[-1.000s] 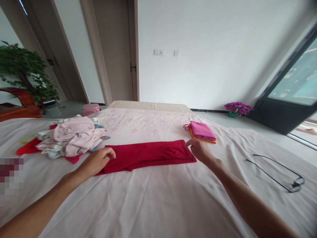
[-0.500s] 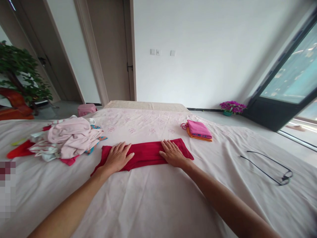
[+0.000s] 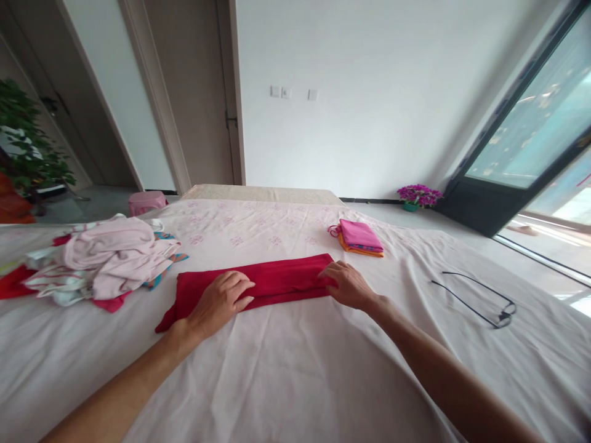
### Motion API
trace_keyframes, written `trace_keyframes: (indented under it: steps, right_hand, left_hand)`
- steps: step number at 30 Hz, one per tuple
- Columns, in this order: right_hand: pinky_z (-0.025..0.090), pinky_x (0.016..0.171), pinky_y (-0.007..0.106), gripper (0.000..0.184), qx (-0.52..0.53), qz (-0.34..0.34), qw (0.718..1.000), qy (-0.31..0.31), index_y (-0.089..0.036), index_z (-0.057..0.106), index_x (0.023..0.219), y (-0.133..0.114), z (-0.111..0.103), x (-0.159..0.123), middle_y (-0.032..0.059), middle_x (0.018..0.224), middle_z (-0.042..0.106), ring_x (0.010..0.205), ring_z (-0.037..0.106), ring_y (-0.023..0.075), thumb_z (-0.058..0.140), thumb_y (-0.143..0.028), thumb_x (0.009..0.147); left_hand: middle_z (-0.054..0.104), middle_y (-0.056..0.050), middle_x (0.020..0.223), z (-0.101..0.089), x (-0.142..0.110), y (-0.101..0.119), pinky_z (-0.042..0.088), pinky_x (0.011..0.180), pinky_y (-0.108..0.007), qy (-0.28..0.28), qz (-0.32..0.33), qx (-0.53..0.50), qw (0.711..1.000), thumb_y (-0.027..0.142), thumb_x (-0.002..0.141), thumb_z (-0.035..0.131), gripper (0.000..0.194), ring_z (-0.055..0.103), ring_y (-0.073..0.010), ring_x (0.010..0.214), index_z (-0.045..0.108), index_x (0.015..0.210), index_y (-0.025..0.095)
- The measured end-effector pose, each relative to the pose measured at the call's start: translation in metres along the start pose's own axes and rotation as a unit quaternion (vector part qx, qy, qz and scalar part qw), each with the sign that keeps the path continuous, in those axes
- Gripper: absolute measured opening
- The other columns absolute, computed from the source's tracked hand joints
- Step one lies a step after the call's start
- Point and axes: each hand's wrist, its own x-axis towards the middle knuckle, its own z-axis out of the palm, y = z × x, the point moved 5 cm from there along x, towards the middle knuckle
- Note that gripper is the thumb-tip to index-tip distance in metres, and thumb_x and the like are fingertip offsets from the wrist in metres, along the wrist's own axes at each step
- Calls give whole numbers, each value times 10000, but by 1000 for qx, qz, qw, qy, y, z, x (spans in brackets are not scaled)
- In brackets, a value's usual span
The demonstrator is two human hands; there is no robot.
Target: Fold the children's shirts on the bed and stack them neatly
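A dark red garment (image 3: 272,280), folded into a long strip, lies across the white bed sheet (image 3: 295,369) in front of me. My left hand (image 3: 220,300) rests flat on its left part, fingers stretched out and pointing right. My right hand (image 3: 347,284) is at the strip's right end, its fingers curled over the edge of the cloth and gripping it.
A pile of unfolded pink, white and red clothes (image 3: 99,261) lies at the left. A folded pink and orange stack (image 3: 359,237) sits behind the red strip. A black clothes hanger (image 3: 475,299) lies at the right. Beyond the bed are a door, a plant and a window.
My right hand slid from the middle of the red strip to its right end and curled its fingers on the edge. My left hand stayed flat on the left part.
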Motion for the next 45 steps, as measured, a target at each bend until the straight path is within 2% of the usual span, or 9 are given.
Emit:
trace_keyframes:
  steps: [8,13,17,20,24,30,35,39,45]
  right_hand:
    - [436,841,289,413,-11,1,1000,22,-240,725,939,2,-2,-2,44,963,679,918,576,190,454,-30,708]
    - [447,843,278,422,7,20,1000,-4,-263,738,911,7,-9,-10,9,928,710,903,604,183,460,-27,700]
    - [453,905,288,428,17,86,995,44,-243,717,1105,-4,-20,11,48,1107,703,1027,617,193,419,-83,843]
    - [394,1059,344,444,11,36,999,32,-162,570,1352,-35,-4,37,111,1360,589,1260,525,226,343,-204,973]
    - [266,1166,481,580,-42,-15,998,-40,-140,322,1528,-53,44,52,123,1572,330,1463,257,291,315,-415,1018]
    - [189,1195,474,555,-124,24,991,-50,-195,320,1536,-7,71,37,86,1593,289,1482,213,264,259,-415,1030]
    - [271,1133,502,550,-111,161,979,-53,-210,357,1509,30,52,26,107,1582,317,1450,276,297,267,-445,1020]
    - [390,1008,438,513,-77,296,952,-30,-192,526,1355,49,28,21,161,1418,511,1284,477,306,329,-497,991]
    - [441,853,435,569,-35,371,922,-107,-181,620,1145,57,8,24,165,1176,648,1083,605,335,437,-657,893]
  left_hand:
    - [621,-42,922,17,20,22,481,856,-340,-41,-20,-48,998,86,869,480,343,584,-197,924,684,1086,257]
    - [653,-20,904,15,16,18,491,783,-290,-71,-37,-134,988,250,906,527,223,618,-171,861,692,1055,265]
    - [691,-33,1015,13,29,9,498,878,-296,-2,-72,-172,982,319,960,451,268,645,-167,952,701,1031,256]
    - [645,-75,1256,22,39,10,432,1046,-363,1,-50,-127,991,340,967,437,345,581,-204,1180,644,1223,237]
    - [387,-146,1547,42,28,0,296,1152,-492,-77,-88,-20,993,514,962,395,612,341,-293,1432,400,1485,197]
    - [368,-163,1555,31,-22,-52,236,1157,-523,-108,-210,112,965,576,965,297,659,305,-319,1448,397,1491,193]
    - [422,-197,1507,13,-53,-95,304,1109,-484,-76,-308,181,931,482,974,286,623,353,-326,1411,399,1480,137]
    - [498,-259,1384,-1,-64,-113,361,1032,-491,-57,-393,210,893,510,944,312,671,464,-382,1283,445,1419,55]
    - [557,-210,1268,-15,-75,-124,430,924,-519,-39,-480,155,863,620,858,419,599,512,-417,1174,607,1192,160]
